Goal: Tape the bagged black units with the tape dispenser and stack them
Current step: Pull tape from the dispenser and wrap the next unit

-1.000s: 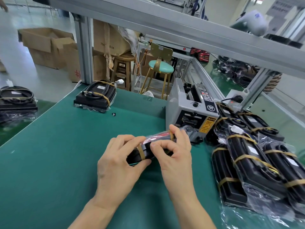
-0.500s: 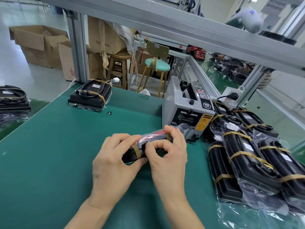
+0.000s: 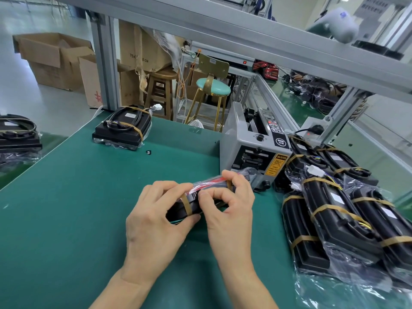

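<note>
A bagged black unit (image 3: 191, 205) with a red label and a tan tape band lies on edge at the middle of the green mat. My left hand (image 3: 156, 221) grips its near left end, thumb under it. My right hand (image 3: 227, 210) curls over its right half, fingers pinching the bag and tape on top. The grey tape dispenser (image 3: 252, 150) stands just behind the unit. A pile of taped bagged units (image 3: 334, 210) lies to the right. One taped unit (image 3: 122, 128) sits at the mat's far left corner.
The green mat (image 3: 78, 208) covers the bench. An aluminium frame post (image 3: 104, 63) rises behind the far unit. Stools (image 3: 211, 97) and cardboard boxes (image 3: 53, 59) stand beyond the bench edge. More black units (image 3: 15, 134) lie on a bench at the far left.
My right fingers have curled tighter over the unit's top and the thumb has shifted left along it. My left hand keeps its hold.
</note>
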### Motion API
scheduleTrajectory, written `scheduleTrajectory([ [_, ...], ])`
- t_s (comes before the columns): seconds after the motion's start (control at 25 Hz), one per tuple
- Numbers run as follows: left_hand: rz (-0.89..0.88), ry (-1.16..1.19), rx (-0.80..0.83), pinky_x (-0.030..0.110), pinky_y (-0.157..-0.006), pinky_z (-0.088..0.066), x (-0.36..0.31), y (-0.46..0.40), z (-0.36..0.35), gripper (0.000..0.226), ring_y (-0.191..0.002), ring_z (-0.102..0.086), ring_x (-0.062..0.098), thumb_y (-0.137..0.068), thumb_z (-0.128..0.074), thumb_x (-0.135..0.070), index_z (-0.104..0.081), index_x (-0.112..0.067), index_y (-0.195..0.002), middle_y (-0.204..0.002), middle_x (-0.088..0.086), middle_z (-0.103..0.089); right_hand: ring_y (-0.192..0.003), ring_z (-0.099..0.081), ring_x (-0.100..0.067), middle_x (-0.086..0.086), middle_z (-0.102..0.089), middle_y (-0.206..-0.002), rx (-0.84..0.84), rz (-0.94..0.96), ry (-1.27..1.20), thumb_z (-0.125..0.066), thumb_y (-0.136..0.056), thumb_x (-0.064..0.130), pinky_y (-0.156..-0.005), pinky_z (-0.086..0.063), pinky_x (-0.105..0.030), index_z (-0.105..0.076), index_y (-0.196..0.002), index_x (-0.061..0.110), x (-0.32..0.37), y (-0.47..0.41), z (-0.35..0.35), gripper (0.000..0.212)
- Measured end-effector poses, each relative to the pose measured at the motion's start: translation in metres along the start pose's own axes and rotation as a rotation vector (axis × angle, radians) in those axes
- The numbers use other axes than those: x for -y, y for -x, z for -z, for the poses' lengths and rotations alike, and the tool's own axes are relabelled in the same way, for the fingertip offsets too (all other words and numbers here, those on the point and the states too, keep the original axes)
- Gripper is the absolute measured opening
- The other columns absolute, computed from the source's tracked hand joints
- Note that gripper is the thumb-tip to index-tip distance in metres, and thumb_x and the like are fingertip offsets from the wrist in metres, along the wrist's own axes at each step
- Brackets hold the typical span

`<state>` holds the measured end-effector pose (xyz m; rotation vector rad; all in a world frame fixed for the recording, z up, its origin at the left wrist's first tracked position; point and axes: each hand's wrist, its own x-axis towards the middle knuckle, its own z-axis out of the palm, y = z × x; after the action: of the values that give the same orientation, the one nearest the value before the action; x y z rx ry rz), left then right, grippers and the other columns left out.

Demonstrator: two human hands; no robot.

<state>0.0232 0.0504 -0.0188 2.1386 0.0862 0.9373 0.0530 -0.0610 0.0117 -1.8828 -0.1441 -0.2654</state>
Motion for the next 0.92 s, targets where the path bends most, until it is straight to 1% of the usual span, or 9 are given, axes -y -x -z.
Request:
scheduleTrajectory([
  [0.28, -0.009, -0.007, -0.003, 0.029, -0.072, -0.045, -0.001, 0.001, 0.0004, 0.052, -0.086, -0.058, 0.018, -0.054, -0.09, -0.01, -0.072, -0.02, -0.102, -0.095, -0.007, -0.061, -0.135, -0.027, 0.001, 0.024, -0.046, -0.125, -0.058, 0.025, 0.032, -0.075, -0.076, 0.016, -0.115, -0.02, -0.041, -0.067, -0.058, 0.023, -0.0004, 0.0031, -0.0054, 0.02],
  [0.44, -0.013, 0.014, -0.029, 0.031, -0.071, -0.046, -0.004, 0.0005, 0.0009, 0.04, -0.085, -0.059, 0.019, -0.061, -0.079, -0.02, -0.073, -0.02, -0.1, -0.093, -0.008, -0.061, -0.135, -0.027, 0.001, 0.027, -0.043, -0.125, -0.071, 0.012, 0.009, -0.075, -0.075, 0.014, -0.116, -0.02, -0.039, -0.068, -0.06, 0.018, -0.0044, 0.0035, -0.008, 0.016],
  [0.56, -0.011, 0.012, -0.036, 0.032, -0.07, -0.047, -0.0048, 0.0011, 0.0011, 0.04, -0.084, -0.059, 0.02, -0.061, -0.08, -0.018, -0.073, -0.021, -0.1, -0.093, -0.008, -0.061, -0.135, -0.027, 0.001, 0.026, -0.044, -0.125, -0.07, 0.004, -0.002, -0.074, -0.074, 0.013, -0.115, -0.022, -0.039, -0.067, -0.061, 0.014, -0.0039, 0.004, -0.0089, 0.015],
  [0.64, -0.002, 0.021, -0.034, 0.035, -0.069, -0.048, -0.0056, 0.001, 0.0015, 0.04, -0.083, -0.058, 0.02, -0.061, -0.081, -0.018, -0.073, -0.022, -0.1, -0.092, -0.008, -0.061, -0.133, -0.028, 0.002, 0.025, -0.044, -0.124, -0.081, 0.0, -0.011, -0.074, -0.073, 0.012, -0.113, -0.025, -0.038, -0.067, -0.069, 0.016, -0.0032, 0.0036, -0.0087, 0.008],
  [0.68, -0.003, 0.02, -0.028, 0.035, -0.07, -0.048, -0.0058, 0.0012, 0.0017, 0.04, -0.083, -0.058, 0.02, -0.061, -0.08, -0.02, -0.072, -0.023, -0.1, -0.092, -0.009, -0.06, -0.13, -0.03, 0.002, 0.025, -0.043, -0.123, -0.087, -0.008, -0.023, -0.074, -0.072, 0.011, -0.112, -0.027, -0.039, -0.066, -0.079, 0.019, -0.002, 0.0031, -0.0081, 0.013],
  [0.76, -0.007, 0.004, -0.017, 0.03, -0.071, -0.045, -0.0064, 0.0024, 0.0014, 0.041, -0.084, -0.057, 0.018, -0.059, -0.081, -0.023, -0.072, -0.025, -0.1, -0.092, -0.011, -0.059, -0.126, -0.032, 0.003, 0.027, -0.043, -0.123, -0.092, -0.016, -0.065, -0.075, -0.071, 0.011, -0.111, -0.029, -0.039, -0.057, -0.097, 0.028, -0.0014, 0.0023, -0.0062, 0.036],
  [0.8, -0.007, -0.004, -0.013, 0.029, -0.072, -0.045, -0.0057, 0.0026, 0.0013, 0.042, -0.084, -0.056, 0.017, -0.059, -0.083, -0.022, -0.072, -0.025, -0.1, -0.092, -0.011, -0.059, -0.126, -0.031, 0.005, 0.028, -0.042, -0.123, -0.089, -0.014, -0.068, -0.076, -0.072, 0.013, -0.111, -0.028, -0.039, -0.054, -0.101, 0.031, -0.0007, 0.002, -0.0062, 0.04],
  [0.92, 0.01, -0.02, -0.001, 0.029, -0.072, -0.045, -0.0025, 0.0012, 0.0014, 0.046, -0.085, -0.056, 0.017, -0.058, -0.087, -0.019, -0.072, -0.025, -0.101, -0.092, -0.01, -0.059, -0.127, -0.028, 0.007, 0.03, -0.039, -0.124, -0.094, 0.01, -0.071, -0.073, -0.077, 0.01, -0.112, -0.025, -0.04, -0.052, -0.1, 0.034, -0.0017, 0.0026, -0.0091, 0.04],
])
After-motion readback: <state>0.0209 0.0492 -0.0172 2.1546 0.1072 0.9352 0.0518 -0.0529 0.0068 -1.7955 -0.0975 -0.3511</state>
